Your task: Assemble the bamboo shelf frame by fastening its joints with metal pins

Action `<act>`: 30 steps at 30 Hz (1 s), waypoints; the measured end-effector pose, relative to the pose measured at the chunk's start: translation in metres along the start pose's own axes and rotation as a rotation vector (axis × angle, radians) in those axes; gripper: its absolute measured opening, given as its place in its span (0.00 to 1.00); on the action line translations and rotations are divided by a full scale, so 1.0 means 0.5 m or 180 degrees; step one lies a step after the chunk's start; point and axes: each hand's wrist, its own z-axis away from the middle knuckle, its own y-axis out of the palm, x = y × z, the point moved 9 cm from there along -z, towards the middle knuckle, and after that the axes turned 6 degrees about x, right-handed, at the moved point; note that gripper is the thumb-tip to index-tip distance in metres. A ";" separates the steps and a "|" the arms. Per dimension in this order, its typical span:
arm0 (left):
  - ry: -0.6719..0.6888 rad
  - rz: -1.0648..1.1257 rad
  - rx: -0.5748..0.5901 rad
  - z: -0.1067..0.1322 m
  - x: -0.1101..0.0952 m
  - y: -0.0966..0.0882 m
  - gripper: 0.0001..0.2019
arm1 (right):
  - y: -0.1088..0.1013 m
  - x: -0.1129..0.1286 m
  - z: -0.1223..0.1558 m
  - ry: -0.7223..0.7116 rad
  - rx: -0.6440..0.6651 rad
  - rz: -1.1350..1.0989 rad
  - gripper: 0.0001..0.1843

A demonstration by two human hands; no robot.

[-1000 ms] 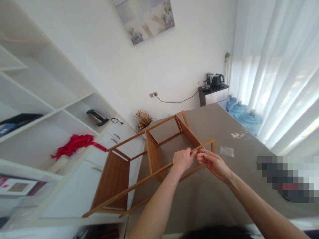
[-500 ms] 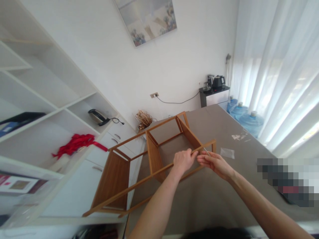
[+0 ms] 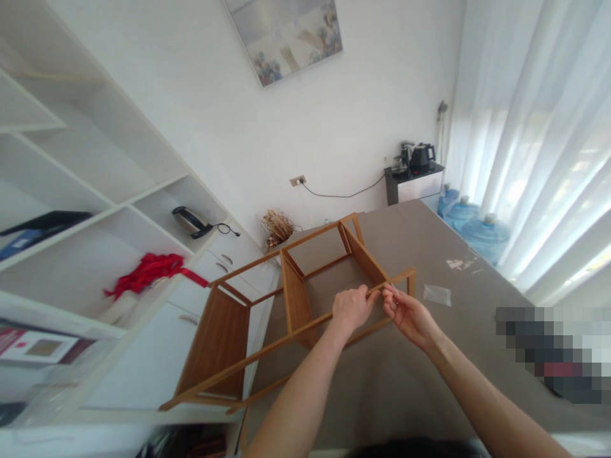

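A wooden shelf rack (image 3: 296, 299) lies on its side on the grey-brown table, its boards standing between long rails. My left hand (image 3: 352, 310) is closed around the near upper rail, close to the joint with the right-hand board. Just right of it, my right hand (image 3: 411, 318) pinches a thin metal hex key (image 3: 393, 289) at that joint on the rail. Fingers cover most of the key, and its tip is hidden. A small clear plastic bag (image 3: 437, 294) lies on the table to the right of my right hand.
Scraps of torn paper (image 3: 462, 263) lie near the right table edge (image 3: 496, 270). White cabinets (image 3: 138, 356) with open shelves run along the left, with a kettle (image 3: 191, 222) and red ribbon (image 3: 147, 273). Dried plants (image 3: 277, 228) stand behind the rack. Water bottles (image 3: 485, 235) are by the curtain.
My right hand has turned and its fingers have curled closer around the hex key, which shows less now. My left hand keeps its hold on the rail. The view has shifted slightly.
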 end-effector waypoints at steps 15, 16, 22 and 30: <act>0.0003 0.0055 -0.0015 0.000 0.005 0.006 0.31 | 0.025 -0.009 -0.008 -0.0148 0.0191 0.0073 0.14; 0.0009 0.0056 -0.0024 -0.001 0.005 0.006 0.31 | 0.024 -0.008 -0.009 -0.0160 0.0168 0.0075 0.14; 0.0071 0.0052 -0.0105 -0.003 0.005 0.004 0.30 | 0.014 -0.002 -0.014 -0.0189 -0.0010 0.0256 0.14; 0.0058 0.0105 -0.0151 0.000 0.006 0.005 0.30 | 0.032 0.007 0.002 0.0263 0.0124 0.1067 0.11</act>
